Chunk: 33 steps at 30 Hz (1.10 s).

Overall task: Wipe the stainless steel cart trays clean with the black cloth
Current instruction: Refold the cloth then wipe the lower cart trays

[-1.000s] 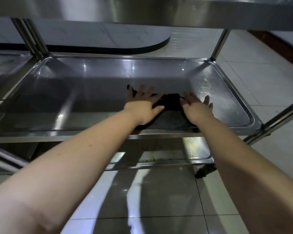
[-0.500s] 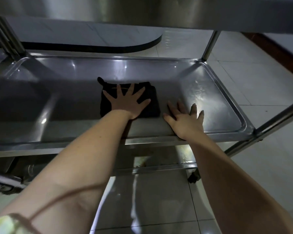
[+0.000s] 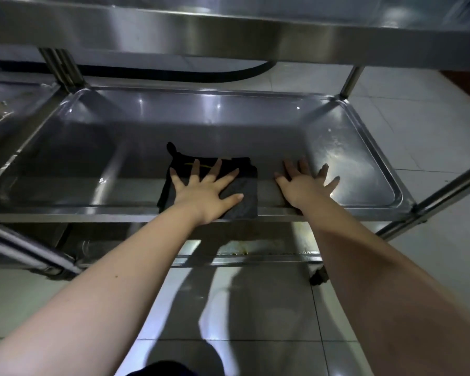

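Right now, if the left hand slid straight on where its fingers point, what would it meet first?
Probably the far wall of the tray; the left hand, flat on the black cloth, has only bare steel ahead.

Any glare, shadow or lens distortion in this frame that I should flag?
Head view: dim; glare on the tray at its right end; shadow across its middle; wide-angle lens bows the upper shelf; black cloth under the left hand shows little detail.

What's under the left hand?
The black cloth, flat on the tray, with the left hand pressing it, fingers spread. The steel beneath the cloth is covered, so whether it's clean there can't be seen.
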Available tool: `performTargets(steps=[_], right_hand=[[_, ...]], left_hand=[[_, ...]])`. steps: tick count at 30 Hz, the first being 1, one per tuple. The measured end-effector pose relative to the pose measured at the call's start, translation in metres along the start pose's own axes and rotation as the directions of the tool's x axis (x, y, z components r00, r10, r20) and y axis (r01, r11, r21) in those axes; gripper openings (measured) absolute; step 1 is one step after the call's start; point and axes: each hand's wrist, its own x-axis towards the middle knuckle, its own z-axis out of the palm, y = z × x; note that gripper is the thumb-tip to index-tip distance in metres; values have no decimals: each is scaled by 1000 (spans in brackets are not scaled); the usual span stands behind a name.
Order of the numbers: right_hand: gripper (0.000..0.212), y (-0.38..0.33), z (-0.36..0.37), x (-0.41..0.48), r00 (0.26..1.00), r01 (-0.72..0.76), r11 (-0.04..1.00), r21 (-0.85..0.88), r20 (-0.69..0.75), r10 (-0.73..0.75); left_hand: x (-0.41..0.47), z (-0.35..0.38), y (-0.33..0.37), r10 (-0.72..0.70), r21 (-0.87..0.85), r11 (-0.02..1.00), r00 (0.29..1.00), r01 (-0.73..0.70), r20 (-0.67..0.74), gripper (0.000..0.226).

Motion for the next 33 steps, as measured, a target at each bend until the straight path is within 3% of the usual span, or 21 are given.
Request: performTargets(steps=[2, 4, 7, 11, 16, 26, 33], right_hand=[[63, -29, -4, -6, 997, 46, 998, 41, -56, -43], [61, -70, -3, -12, 974, 194, 977, 86, -131, -182], [55, -110, 8, -13, 946, 311, 940, 139, -143, -291], [57, -109, 26, 1, 960, 272, 961, 56, -86, -266], [67, -107, 32, 1, 956, 277, 960, -34, -88, -279], [66, -107, 37, 11, 954, 272, 961, -54, -118, -277], [61, -113, 35, 14, 959, 249, 967, -56, -128, -254]], left_hand=[[-1, -1, -2, -5, -6, 1000, 1000, 5, 0, 65], [-1, -1, -10, -25, -1, 1000, 1000, 25, -8, 65], [-3, -4, -47, -119, -8, 993, 993, 119, -18, 67], [-3, -8, -99, -203, -30, 979, 979, 203, -2, 68], [16, -3, -103, -166, 35, 985, 983, 169, -74, 68], [112, -20, -114, -120, 82, 987, 979, 135, -164, 73], [104, -25, -115, -86, 80, 992, 991, 94, -102, 72]])
